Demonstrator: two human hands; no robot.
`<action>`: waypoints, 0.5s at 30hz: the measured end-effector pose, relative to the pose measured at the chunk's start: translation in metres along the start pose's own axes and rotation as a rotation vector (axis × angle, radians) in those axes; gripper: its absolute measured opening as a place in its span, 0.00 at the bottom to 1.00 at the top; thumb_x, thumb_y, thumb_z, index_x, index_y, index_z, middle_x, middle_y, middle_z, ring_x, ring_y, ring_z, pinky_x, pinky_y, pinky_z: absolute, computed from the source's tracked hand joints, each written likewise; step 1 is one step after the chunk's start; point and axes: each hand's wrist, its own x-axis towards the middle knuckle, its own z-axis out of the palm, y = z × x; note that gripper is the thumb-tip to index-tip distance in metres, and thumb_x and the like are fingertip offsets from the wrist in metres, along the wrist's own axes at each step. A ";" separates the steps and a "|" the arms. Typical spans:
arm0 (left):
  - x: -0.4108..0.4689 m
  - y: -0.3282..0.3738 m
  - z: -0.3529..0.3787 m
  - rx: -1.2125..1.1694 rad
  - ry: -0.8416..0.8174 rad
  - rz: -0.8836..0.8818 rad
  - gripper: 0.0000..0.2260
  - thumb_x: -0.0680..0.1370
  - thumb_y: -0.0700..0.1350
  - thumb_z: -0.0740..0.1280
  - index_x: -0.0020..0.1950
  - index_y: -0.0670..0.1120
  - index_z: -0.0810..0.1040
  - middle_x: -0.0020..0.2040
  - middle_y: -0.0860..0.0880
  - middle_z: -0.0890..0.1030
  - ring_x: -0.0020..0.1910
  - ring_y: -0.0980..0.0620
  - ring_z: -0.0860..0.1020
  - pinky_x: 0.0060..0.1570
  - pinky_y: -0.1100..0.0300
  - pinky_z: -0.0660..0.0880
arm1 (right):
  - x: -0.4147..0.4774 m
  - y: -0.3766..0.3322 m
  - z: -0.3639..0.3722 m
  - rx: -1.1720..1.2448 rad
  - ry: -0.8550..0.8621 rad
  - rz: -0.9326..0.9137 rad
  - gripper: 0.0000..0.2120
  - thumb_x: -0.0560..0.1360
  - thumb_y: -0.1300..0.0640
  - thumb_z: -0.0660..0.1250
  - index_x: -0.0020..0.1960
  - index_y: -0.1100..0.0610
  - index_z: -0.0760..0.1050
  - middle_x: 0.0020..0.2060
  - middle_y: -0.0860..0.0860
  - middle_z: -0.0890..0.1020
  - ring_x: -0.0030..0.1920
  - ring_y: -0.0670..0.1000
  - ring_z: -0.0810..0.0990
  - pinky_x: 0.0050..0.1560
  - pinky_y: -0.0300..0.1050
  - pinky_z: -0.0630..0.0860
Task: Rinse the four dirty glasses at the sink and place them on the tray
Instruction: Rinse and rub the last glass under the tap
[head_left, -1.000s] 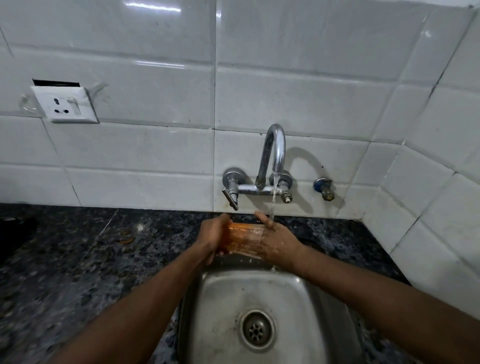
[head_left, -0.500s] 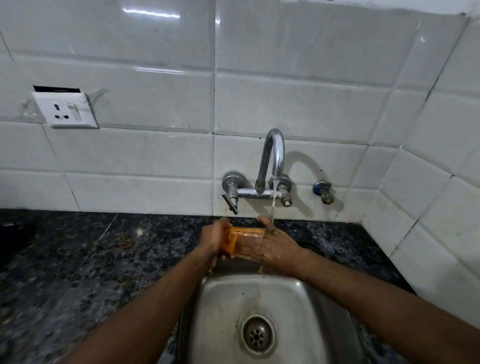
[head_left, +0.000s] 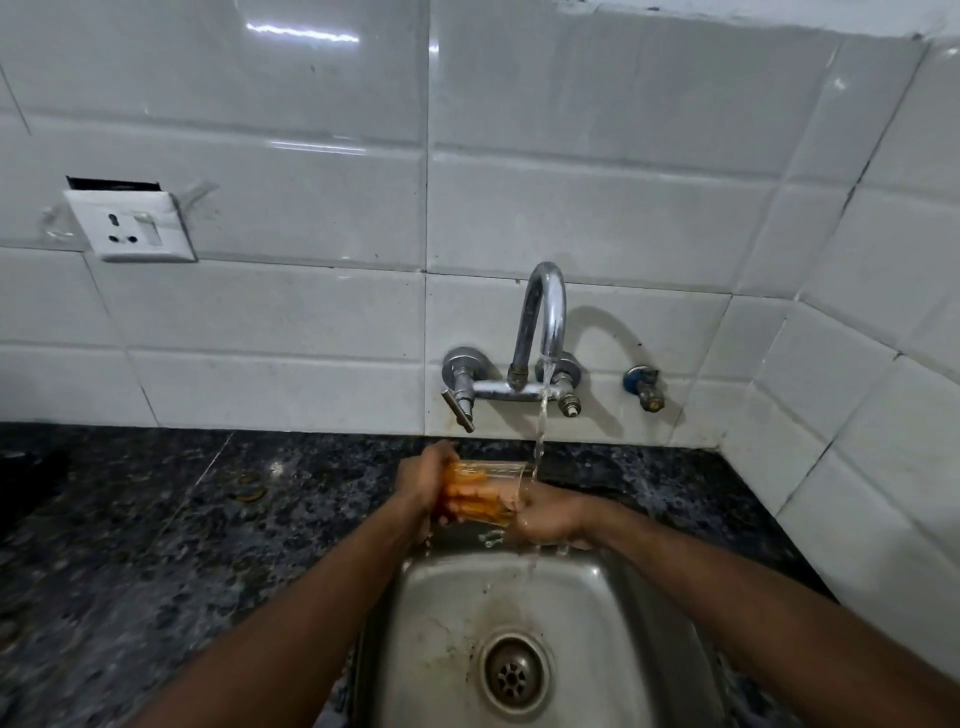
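Where the thin stream of tap water (head_left: 540, 436) falls toward the basin, 1 clear drinking glass streaked with orange residue (head_left: 483, 493) is held on its side, above the back edge of the stainless steel sink (head_left: 441, 623). The water strikes at the glass's right end, where it meets the right hand (head_left: 550, 514).

The left hand (head_left: 421, 480) grasps the glass at its left end, fingers curled around it. The right hand touches the right end and is wet. Blur and running water hide its fingers, so I cannot tell whether they wrap the rim, reach inside or lie loose. Both forearms reach in from the near side, 1 on each flank of the basin.

Water drips from the hands into the sink. The basin floor shows brownish staining around the round metal drain strainer (head_left: 514, 673).

The curved chrome wall-mounted tap (head_left: 543, 322) stands directly behind the glass, with its lever handle (head_left: 457, 410) angled down at the left. A small blue-capped valve (head_left: 641, 384) sits on the wall to its right.

The sink is set into a dark speckled stone countertop (head_left: 156, 519). The glossy white wall tiles (head_left: 311, 156) carry a white electrical socket plate (head_left: 130, 226) at the left, well apart from the tap.
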 end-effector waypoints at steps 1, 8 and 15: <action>0.000 -0.001 0.001 -0.005 0.003 -0.006 0.12 0.78 0.49 0.62 0.48 0.41 0.78 0.37 0.42 0.82 0.30 0.47 0.78 0.23 0.61 0.68 | -0.005 0.003 0.002 0.054 -0.015 0.019 0.25 0.75 0.69 0.63 0.68 0.50 0.69 0.55 0.49 0.78 0.52 0.44 0.77 0.59 0.41 0.75; -0.004 0.004 0.004 -0.013 -0.010 -0.017 0.12 0.79 0.49 0.61 0.50 0.41 0.76 0.40 0.40 0.81 0.30 0.46 0.79 0.22 0.63 0.68 | -0.010 0.027 0.009 -0.406 0.199 -0.086 0.27 0.69 0.61 0.73 0.67 0.50 0.74 0.62 0.52 0.80 0.64 0.53 0.76 0.74 0.58 0.54; 0.000 0.002 0.003 -0.099 -0.033 -0.051 0.12 0.80 0.48 0.59 0.52 0.41 0.74 0.47 0.36 0.81 0.28 0.45 0.79 0.18 0.63 0.67 | -0.016 0.016 0.005 -0.155 0.210 0.059 0.22 0.73 0.67 0.65 0.66 0.54 0.74 0.62 0.52 0.79 0.63 0.51 0.76 0.74 0.57 0.59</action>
